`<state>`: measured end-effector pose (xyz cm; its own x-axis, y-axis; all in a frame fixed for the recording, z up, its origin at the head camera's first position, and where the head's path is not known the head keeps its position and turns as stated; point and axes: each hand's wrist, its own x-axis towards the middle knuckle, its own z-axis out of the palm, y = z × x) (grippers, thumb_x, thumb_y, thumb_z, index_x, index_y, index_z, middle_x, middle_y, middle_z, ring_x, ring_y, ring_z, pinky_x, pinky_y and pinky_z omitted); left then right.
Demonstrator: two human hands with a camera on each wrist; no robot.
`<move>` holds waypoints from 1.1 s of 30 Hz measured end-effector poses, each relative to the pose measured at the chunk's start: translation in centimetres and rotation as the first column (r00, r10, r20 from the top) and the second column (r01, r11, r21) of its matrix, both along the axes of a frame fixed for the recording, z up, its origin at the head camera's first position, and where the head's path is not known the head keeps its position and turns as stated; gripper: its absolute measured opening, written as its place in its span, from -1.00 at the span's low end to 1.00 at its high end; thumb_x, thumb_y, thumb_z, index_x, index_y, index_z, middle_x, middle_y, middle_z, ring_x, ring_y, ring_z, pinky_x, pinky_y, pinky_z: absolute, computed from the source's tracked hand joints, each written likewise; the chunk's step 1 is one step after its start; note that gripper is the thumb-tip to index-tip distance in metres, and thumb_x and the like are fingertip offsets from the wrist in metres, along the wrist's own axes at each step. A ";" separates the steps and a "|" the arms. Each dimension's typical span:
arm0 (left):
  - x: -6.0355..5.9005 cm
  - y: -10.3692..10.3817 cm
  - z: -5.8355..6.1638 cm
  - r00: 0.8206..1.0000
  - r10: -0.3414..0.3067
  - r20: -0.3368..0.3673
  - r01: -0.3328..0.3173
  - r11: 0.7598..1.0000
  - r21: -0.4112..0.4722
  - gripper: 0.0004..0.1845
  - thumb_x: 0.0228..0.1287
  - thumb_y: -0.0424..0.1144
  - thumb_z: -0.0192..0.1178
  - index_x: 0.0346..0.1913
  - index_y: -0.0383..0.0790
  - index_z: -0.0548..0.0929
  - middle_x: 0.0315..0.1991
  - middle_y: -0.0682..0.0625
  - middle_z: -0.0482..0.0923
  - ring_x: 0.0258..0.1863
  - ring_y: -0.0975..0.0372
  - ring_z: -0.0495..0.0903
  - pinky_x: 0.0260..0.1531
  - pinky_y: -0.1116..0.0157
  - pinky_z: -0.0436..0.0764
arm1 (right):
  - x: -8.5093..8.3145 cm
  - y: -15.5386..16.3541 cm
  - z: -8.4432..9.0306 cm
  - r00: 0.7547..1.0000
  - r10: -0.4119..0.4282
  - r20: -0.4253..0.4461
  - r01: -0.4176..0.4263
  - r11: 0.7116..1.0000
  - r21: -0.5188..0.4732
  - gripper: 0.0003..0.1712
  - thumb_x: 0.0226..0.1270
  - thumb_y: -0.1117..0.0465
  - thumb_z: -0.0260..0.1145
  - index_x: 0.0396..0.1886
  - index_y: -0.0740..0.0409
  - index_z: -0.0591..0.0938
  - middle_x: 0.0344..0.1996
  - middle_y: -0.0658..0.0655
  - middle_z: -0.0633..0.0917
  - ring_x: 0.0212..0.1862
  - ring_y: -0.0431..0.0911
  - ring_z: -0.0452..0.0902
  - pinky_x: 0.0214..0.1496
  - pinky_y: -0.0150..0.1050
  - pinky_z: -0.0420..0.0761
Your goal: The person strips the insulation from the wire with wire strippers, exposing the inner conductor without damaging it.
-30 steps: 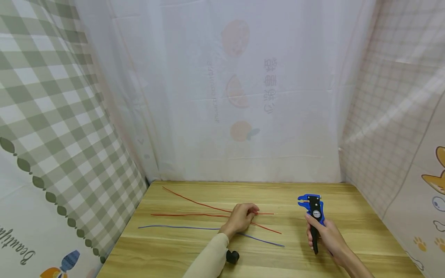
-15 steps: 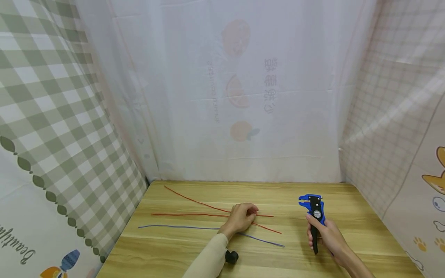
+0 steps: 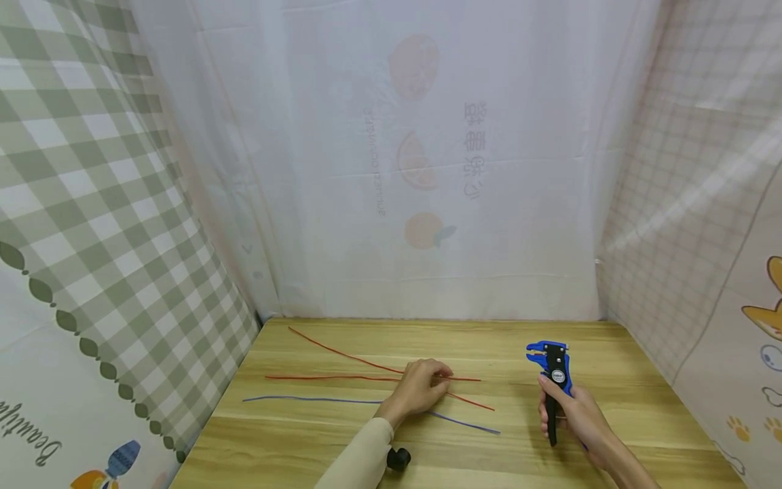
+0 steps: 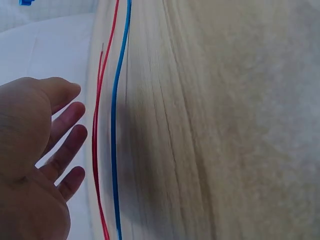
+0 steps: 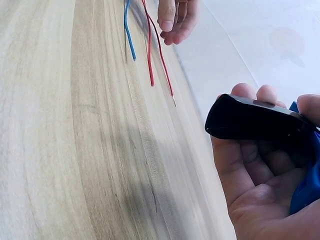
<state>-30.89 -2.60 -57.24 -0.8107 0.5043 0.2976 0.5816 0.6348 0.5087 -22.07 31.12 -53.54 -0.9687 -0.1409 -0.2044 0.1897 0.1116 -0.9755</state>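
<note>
Plainly, the wire stripper (image 3: pixel 554 373) is the sturdiest thing here: probably light, stiff and hard to harm, with blue and black parts that look like smooth plastic over metal. It is up in the right hand (image 3: pixel 577 414), whose fingers curl round the handle with the thumb lying along the body; that grip low on the handle seems the right place, since the nose is left free. The nose points to the person's left, its jaws apart with nothing between them.

The left hand (image 3: pixel 420 386) hovers over the wires, fingers loosely bent and slightly parted, thumb apart; it appears to hold nothing. Beneath it, on the table (image 3: pixel 464 468), two red wires (image 3: pixel 330 348) and a blue wire (image 3: pixel 305 399) stretch from side to side. They look thin, round and smooth-coated, likely almost weightless, springy enough to keep a gentle bow yet easily bent. A pinch near an end, thumb against forefinger, should control them best; a slick coat could slip in a loose hold. One red wire ends in a bare metal tip (image 5: pixel 174 101) (the fine core may fray if handled roughly).

The table is pale, streaked wood grain; behind it hangs a creased white sheet (image 3: pixel 519 238), faintly printed with fruit.
</note>
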 end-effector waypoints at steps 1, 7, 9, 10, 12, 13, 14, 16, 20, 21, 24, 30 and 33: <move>0.1 0.0 0.1 1.000 -0.008 -0.005 0.008 1.000 -0.013 -0.83 0.58 -0.24 0.41 0.09 -0.06 0.91 0.06 0.11 0.91 0.13 0.28 0.79 0.32 0.22 0.66 | 0.0 0.0 0.0 1.000 0.003 -0.002 -0.003 1.000 -0.003 -0.42 0.90 -0.21 0.01 -0.12 0.19 0.60 -0.46 0.00 0.71 -0.39 -0.08 0.71 -0.19 0.02 0.87; 0.7 0.1 0.2 0.998 -0.050 -0.022 0.049 0.996 -0.070 -0.85 0.59 -0.20 0.43 0.07 -0.04 0.91 0.04 0.15 0.91 0.06 0.35 0.78 0.29 0.24 0.63 | -0.2 0.2 0.1 1.000 0.028 -0.011 -0.028 0.999 -0.022 -0.42 0.91 -0.19 0.01 -0.08 0.22 0.60 -0.40 0.03 0.74 -0.32 -0.03 0.78 -0.10 0.07 0.89; 0.8 0.2 0.2 0.998 -0.058 -0.031 0.055 0.995 -0.080 -0.86 0.58 -0.20 0.44 0.06 -0.03 0.91 0.02 0.16 0.91 0.03 0.37 0.77 0.24 0.26 0.62 | -0.2 0.3 0.1 0.999 0.043 -0.014 -0.043 0.999 -0.030 -0.43 0.91 -0.18 0.01 -0.06 0.23 0.61 -0.38 0.04 0.76 -0.29 -0.01 0.80 -0.06 0.07 0.90; 0.9 0.2 0.2 0.998 -0.060 -0.032 0.057 0.995 -0.084 -0.86 0.57 -0.20 0.45 0.05 -0.02 0.91 0.02 0.17 0.91 0.02 0.37 0.77 0.23 0.27 0.61 | -0.2 0.3 0.1 0.999 0.050 -0.015 -0.050 0.998 -0.033 -0.43 0.91 -0.18 0.01 -0.05 0.23 0.60 -0.37 0.04 0.76 -0.27 -0.01 0.81 -0.04 0.07 0.90; 1.0 0.3 0.1 0.998 -0.064 -0.029 0.061 0.994 -0.089 -0.86 0.55 -0.22 0.46 0.05 -0.02 0.91 0.01 0.17 0.91 0.01 0.38 0.76 0.20 0.32 0.59 | -0.3 0.3 0.2 0.998 0.058 -0.011 -0.058 0.997 -0.041 -0.43 0.91 -0.18 0.01 -0.03 0.23 0.60 -0.35 0.04 0.76 -0.25 0.00 0.81 -0.02 0.06 0.90; 1.0 0.3 0.0 0.997 -0.066 -0.034 0.062 0.993 -0.095 -0.86 0.54 -0.22 0.46 0.04 -0.01 0.91 0.01 0.17 0.91 0.01 0.39 0.76 0.18 0.34 0.58 | -0.3 0.4 0.2 0.998 0.061 -0.010 -0.062 0.997 -0.046 -0.43 0.91 -0.19 0.00 -0.02 0.23 0.60 -0.34 0.04 0.76 -0.24 0.00 0.81 -0.01 0.06 0.90; 1.0 0.4 0.0 0.997 -0.068 -0.036 0.064 0.993 -0.099 -0.86 0.52 -0.23 0.46 0.04 -0.01 0.91 0.01 0.18 0.91 0.01 0.39 0.74 0.15 0.37 0.57 | -0.3 0.4 0.2 0.998 0.062 -0.006 -0.063 0.997 -0.048 -0.43 0.91 -0.19 0.00 -0.02 0.22 0.61 -0.34 0.03 0.76 -0.24 -0.01 0.81 0.00 0.05 0.90; 1.1 0.4 -0.3 0.997 -0.071 -0.035 0.068 0.992 -0.103 -0.86 0.51 -0.24 0.47 0.03 -0.01 0.91 0.00 0.18 0.91 0.01 0.41 0.74 0.15 0.39 0.56 | -0.4 0.6 0.1 0.998 0.065 0.000 -0.065 0.996 -0.055 -0.43 0.91 -0.20 0.00 -0.01 0.21 0.60 -0.32 0.03 0.76 -0.23 -0.01 0.81 0.01 0.06 0.89; 1.1 0.6 -0.6 0.996 -0.078 -0.042 0.073 0.991 -0.112 -0.86 0.49 -0.24 0.49 0.02 0.01 0.91 -0.01 0.21 0.90 -0.01 0.43 0.73 0.14 0.41 0.56 | -0.4 0.8 0.0 0.997 0.077 0.003 -0.077 0.995 -0.069 -0.43 0.92 -0.20 -0.02 0.01 0.20 0.60 -0.30 0.05 0.77 -0.22 -0.01 0.81 0.03 0.08 0.89; 1.2 0.6 -0.6 0.996 -0.079 -0.041 0.074 0.991 -0.113 -0.86 0.49 -0.24 0.49 0.02 0.01 0.91 -0.01 0.21 0.90 -0.01 0.43 0.72 0.13 0.41 0.55 | -0.3 0.8 -0.1 0.997 0.082 0.001 -0.081 0.994 -0.073 -0.44 0.92 -0.20 -0.02 0.01 0.20 0.59 -0.30 0.05 0.77 -0.22 -0.01 0.81 0.03 0.09 0.89; 1.2 0.6 -0.7 0.996 -0.080 -0.036 0.075 0.991 -0.115 -0.86 0.49 -0.22 0.50 0.02 0.03 0.91 -0.02 0.23 0.89 -0.02 0.43 0.70 0.09 0.41 0.51 | -0.2 0.9 -0.1 0.995 0.095 -0.009 -0.096 0.992 -0.078 -0.45 0.93 -0.18 -0.04 0.02 0.20 0.59 -0.29 0.05 0.77 -0.22 -0.02 0.81 0.03 0.10 0.89; 1.1 0.6 -0.9 0.997 -0.077 -0.024 0.073 0.989 -0.130 -0.88 0.49 -0.16 0.52 0.00 0.06 0.90 -0.07 0.24 0.85 -0.04 0.43 0.65 0.06 0.38 0.48 | -0.1 1.2 -0.3 0.992 0.123 -0.029 -0.125 0.988 -0.089 -0.47 0.94 -0.15 -0.06 0.01 0.19 0.59 -0.30 0.02 0.77 -0.21 -0.03 0.81 0.04 0.10 0.89; 1.1 0.7 -0.9 0.997 -0.072 -0.022 0.069 0.988 -0.140 -0.90 0.50 -0.14 0.51 -0.02 0.07 0.91 -0.11 0.25 0.82 -0.07 0.43 0.63 0.05 0.37 0.46 | -0.1 1.3 -0.4 0.990 0.134 -0.040 -0.137 0.986 -0.094 -0.47 0.95 -0.13 -0.07 0.01 0.20 0.60 -0.31 0.00 0.77 -0.22 -0.03 0.81 0.03 0.10 0.89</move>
